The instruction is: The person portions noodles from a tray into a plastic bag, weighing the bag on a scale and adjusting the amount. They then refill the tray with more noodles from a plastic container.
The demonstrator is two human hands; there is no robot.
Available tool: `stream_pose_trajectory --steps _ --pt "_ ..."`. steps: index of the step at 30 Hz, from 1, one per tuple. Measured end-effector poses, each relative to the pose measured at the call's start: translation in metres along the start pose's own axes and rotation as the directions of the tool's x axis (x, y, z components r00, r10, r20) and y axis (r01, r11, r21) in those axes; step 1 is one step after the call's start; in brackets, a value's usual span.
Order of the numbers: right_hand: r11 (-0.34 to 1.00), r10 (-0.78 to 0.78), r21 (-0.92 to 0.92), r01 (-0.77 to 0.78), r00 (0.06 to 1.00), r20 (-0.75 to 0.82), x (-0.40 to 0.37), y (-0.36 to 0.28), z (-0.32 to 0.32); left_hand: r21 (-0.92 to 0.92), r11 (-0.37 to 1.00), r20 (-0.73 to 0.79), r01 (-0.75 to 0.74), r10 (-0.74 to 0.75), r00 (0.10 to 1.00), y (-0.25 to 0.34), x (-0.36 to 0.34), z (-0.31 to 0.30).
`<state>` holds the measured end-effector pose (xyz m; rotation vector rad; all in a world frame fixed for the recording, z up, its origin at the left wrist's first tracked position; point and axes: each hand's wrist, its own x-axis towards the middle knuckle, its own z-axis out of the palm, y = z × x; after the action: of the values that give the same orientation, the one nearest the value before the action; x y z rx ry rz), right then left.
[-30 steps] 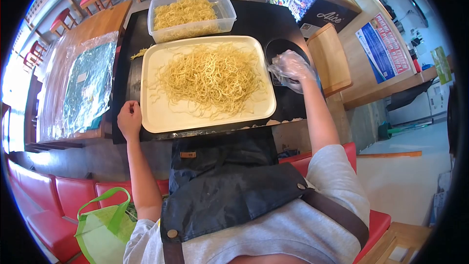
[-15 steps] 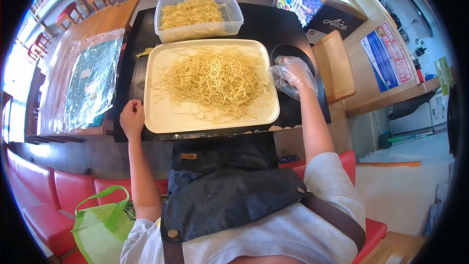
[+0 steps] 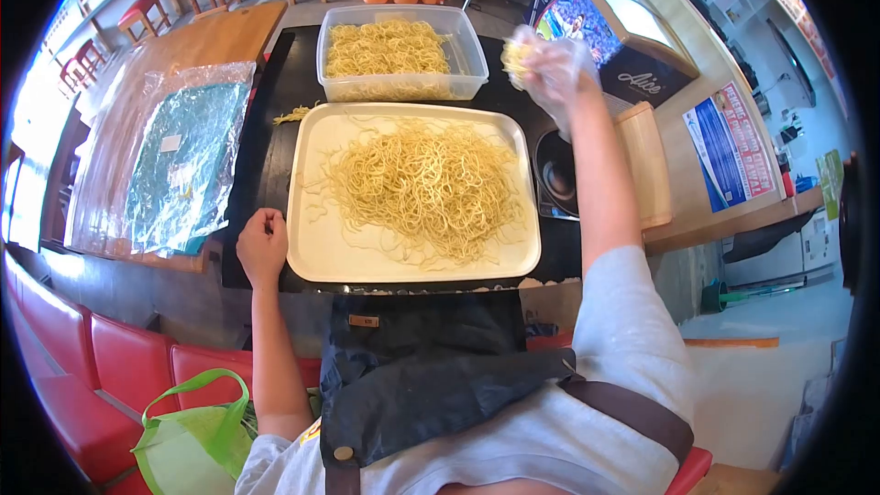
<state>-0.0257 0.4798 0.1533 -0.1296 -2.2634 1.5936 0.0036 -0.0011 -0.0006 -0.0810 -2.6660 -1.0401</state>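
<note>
Yellow noodles lie heaped on a cream tray. Behind it stands a clear plastic container with more noodles inside. My right hand, in a clear plastic glove, is raised right of the container with a clump of yellow noodles in its fingers. Below that hand is a round black bowl, partly hidden by the forearm. My left hand is bare, its fingers curled at the tray's left edge; whether it holds anything is hidden.
A plastic-wrapped teal item lies on the wooden table at left. A few stray noodles are on the black table. A wooden board and a display box stand at right. A green bag is at lower left.
My right hand has risen from the black bowl up and away, now with noodles in its fingers. My left hand stays at the tray's edge. The whole view has shifted slightly.
</note>
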Motion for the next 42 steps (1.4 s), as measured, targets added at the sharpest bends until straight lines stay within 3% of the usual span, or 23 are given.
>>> stream_pose_trajectory --steps 2,4,5,6,8,9,12,13,14,16,17,20,24,26,29,32,33,34,35,37,40,41,42 --pt "0.899 0.329 0.201 -0.389 0.903 0.277 0.053 -0.002 0.036 -0.001 1.000 -0.016 0.019 -0.019 1.000 0.000 0.000 0.000" --pt "0.945 0.326 -0.155 -0.290 0.769 0.550 0.120 0.055 0.058 -0.021 1.000 -0.020 0.011 -0.011 1.000 -0.002 0.000 0.001" --pt "0.881 0.389 -0.452 -0.141 0.758 0.523 0.126 0.060 0.076 -0.044 0.999 -0.010 0.026 -0.027 1.000 -0.001 0.000 0.001" --pt "0.881 0.389 -0.454 -0.135 0.753 0.531 0.127 0.060 0.091 -0.043 0.998 -0.015 0.035 -0.036 0.999 0.000 0.001 0.000" --pt "0.304 0.375 -0.858 0.415 0.775 0.508 0.123 0.063 0.120 -0.047 0.998 -0.001 0.040 -0.040 0.999 0.002 0.001 -0.002" --pt "-0.045 0.488 -0.807 0.589 0.718 0.497 0.127 0.065 0.137 -0.043 0.998 0.000 0.052 -0.052 0.999 0.001 0.000 -0.001" --pt "-0.007 0.570 -0.828 0.561 0.682 0.458 0.115 0.044 0.148 -0.020 1.000 -0.017 0.001 -0.001 1.000 -0.002 0.001 0.000" --pt "0.141 0.656 -0.838 0.527 0.584 0.477 0.151 0.101 0.133 -0.027 1.000 -0.017 -0.003 0.003 1.000 -0.003 0.001 0.000" --pt "0.143 0.659 -0.837 0.529 0.580 0.479 0.138 0.080 0.134 -0.034 0.999 -0.018 -0.010 0.009 1.000 -0.003 0.000 0.000" --pt "0.461 0.678 -0.886 0.045 0.626 0.384 0.121 0.038 0.126 -0.038 0.999 -0.018 -0.004 0.004 1.000 -0.003 0.000 0.000" --pt "0.459 0.677 -0.887 0.046 0.629 0.383 0.125 0.038 0.127 -0.043 0.999 -0.019 -0.003 0.002 1.000 -0.002 0.000 0.000" --pt "0.047 0.693 -0.879 0.475 0.618 0.371 0.140 0.038 0.132 -0.031 1.000 -0.030 0.003 -0.004 1.000 0.000 0.000 0.000" --pt "-0.068 0.630 -0.869 0.491 0.696 0.344 0.138 0.080 0.129 -0.026 1.000 -0.030 -0.003 0.002 1.000 -0.002 0.000 0.000" --pt "0.112 0.464 -0.895 0.432 0.774 0.431 0.165 0.141 0.118 -0.020 1.000 -0.040 -0.009 0.008 0.999 0.000 0.000 0.000" --pt "0.612 0.259 -0.685 0.395 0.718 0.646 0.157 0.106 0.089 -0.020 0.999 -0.045 -0.029 0.028 0.999 -0.003 -0.001 0.000" --pt "0.408 0.126 -0.748 0.524 0.779 0.615 0.055 -0.016 0.101 0.007 1.000 -0.041 -0.029 0.029 0.999 -0.004 -0.001 0.002" --pt "0.481 0.312 -0.770 0.419 0.739 0.598 0.028 -0.011 0.100 0.029 0.999 -0.039 -0.027 0.028 0.999 -0.006 0.000 0.003" --pt "0.808 -0.030 -0.317 0.496 0.573 0.819 0.042 0.060 0.083 0.021 0.999 -0.034 -0.040 0.040 0.999 -0.005 0.001 0.003" --pt "0.899 -0.141 -0.127 0.419 0.552 0.822 0.009 0.109 0.090 0.025 1.000 -0.023 -0.017 0.018 1.000 -0.005 0.001 0.003" --pt "0.645 0.167 -0.513 0.566 0.550 0.818 -0.084 0.004 0.111 0.025 1.000 -0.020 -0.001 0.001 1.000 -0.005 0.000 0.003" --pt "0.555 -0.042 -0.417 0.719 0.526 0.850 -0.123 -0.011 0.110 0.026 0.999 -0.035 -0.020 0.021 0.999 -0.009 0.000 0.005" --pt "0.804 0.058 -0.389 0.451 0.590 0.805 -0.118 -0.006 0.101 0.021 0.999 -0.037 -0.038 0.039 0.999 -0.009 0.000 0.005" --pt "0.807 0.055 -0.387 0.447 0.594 0.802 -0.112 -0.002 0.089 0.026 0.999 -0.034 -0.043 0.044 0.998 -0.010 0.000 0.004"
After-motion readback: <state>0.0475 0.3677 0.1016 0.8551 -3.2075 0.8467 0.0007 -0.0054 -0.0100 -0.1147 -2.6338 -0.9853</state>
